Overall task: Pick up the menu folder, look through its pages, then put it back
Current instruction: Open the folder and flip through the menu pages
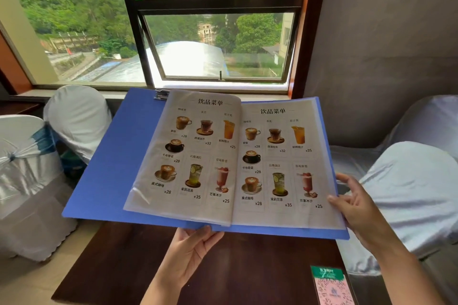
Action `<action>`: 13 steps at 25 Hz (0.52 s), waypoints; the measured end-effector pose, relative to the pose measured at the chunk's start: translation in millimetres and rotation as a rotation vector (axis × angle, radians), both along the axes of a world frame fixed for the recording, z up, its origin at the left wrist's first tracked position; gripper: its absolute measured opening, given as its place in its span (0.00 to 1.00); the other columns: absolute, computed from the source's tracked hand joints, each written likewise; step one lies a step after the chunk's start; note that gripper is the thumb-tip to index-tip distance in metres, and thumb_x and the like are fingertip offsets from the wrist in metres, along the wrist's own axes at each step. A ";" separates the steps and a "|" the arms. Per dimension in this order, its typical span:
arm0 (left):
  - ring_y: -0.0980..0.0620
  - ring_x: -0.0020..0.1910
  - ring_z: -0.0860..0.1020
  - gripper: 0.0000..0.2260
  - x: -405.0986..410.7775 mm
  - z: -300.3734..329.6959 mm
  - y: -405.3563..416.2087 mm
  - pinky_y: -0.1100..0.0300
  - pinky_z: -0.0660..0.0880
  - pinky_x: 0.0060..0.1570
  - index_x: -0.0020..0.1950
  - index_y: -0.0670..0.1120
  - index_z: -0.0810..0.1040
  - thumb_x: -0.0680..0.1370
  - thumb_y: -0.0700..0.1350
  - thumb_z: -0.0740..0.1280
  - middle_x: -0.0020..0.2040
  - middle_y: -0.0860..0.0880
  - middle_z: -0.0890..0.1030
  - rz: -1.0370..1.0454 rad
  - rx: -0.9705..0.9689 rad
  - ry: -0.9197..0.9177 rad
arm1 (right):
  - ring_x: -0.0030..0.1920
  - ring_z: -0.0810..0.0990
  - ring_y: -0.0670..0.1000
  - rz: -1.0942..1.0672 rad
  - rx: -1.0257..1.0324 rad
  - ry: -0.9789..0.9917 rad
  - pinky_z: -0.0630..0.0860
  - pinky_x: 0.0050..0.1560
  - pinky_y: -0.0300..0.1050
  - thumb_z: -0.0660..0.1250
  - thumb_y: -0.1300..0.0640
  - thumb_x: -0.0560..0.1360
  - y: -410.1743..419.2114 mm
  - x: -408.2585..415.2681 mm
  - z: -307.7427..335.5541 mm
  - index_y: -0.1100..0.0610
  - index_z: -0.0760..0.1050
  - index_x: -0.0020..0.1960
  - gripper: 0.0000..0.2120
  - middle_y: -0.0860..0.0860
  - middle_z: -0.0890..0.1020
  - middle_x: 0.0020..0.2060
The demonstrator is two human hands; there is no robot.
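Observation:
The blue menu folder [109, 161] is held open in the air above a dark wooden table [247, 267]. Two drink-menu pages in clear sleeves face up, with pictures of coffees, teas and juices. My left hand [188, 252] supports the folder from below near its spine, fingers hidden under the cover. At the right edge, my right hand [357, 203] has its fingers on the edge of the right-hand pages. A metal clip [161, 94] sits at the top of the folder's left cover.
White-covered chairs stand at the left [32, 180] and right [411, 195] of the table. A pink and green QR card [330, 286] lies on the table's near right corner. A large window [215, 39] is straight ahead behind the folder.

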State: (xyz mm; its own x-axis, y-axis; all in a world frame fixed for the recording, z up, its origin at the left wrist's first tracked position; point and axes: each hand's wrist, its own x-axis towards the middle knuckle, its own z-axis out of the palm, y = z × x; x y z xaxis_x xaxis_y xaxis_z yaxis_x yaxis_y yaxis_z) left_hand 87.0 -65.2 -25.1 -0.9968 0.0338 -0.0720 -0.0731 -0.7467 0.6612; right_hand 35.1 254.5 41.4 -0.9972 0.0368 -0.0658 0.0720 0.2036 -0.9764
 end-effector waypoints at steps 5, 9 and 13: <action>0.39 0.52 0.82 0.24 7.4 3.9 -5.6 0.50 0.82 0.43 0.62 0.46 0.72 0.69 0.28 0.63 0.55 0.39 0.82 0.010 -0.068 0.000 | 0.44 0.85 0.53 0.052 -0.064 0.069 0.83 0.32 0.45 0.63 0.63 0.75 -4.3 1.5 -4.5 0.42 0.68 0.59 0.19 0.54 0.83 0.46; 0.42 0.53 0.82 0.23 11.2 14.0 -12.7 0.53 0.82 0.45 0.61 0.47 0.71 0.69 0.30 0.65 0.52 0.44 0.85 0.051 -0.237 0.036 | 0.45 0.84 0.56 0.085 -0.154 0.082 0.84 0.34 0.48 0.62 0.63 0.75 -10.9 2.5 -9.6 0.40 0.69 0.57 0.20 0.54 0.83 0.47; 0.47 0.52 0.82 0.22 11.7 24.6 -15.9 0.56 0.81 0.49 0.54 0.58 0.78 0.76 0.30 0.62 0.52 0.52 0.85 0.103 -0.630 0.131 | 0.45 0.83 0.56 0.093 -0.261 0.072 0.84 0.35 0.51 0.61 0.65 0.75 -17.6 -0.4 -15.3 0.40 0.69 0.57 0.20 0.53 0.83 0.46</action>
State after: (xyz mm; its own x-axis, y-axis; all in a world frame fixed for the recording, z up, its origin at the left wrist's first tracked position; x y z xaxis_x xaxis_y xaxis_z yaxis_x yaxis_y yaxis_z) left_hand 98.7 -81.1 -0.5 -0.9946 -0.0713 0.0750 0.0886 -0.2124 0.9732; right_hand 34.7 236.9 26.1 -0.9979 -0.0635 0.0099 -0.0066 -0.0524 -0.9986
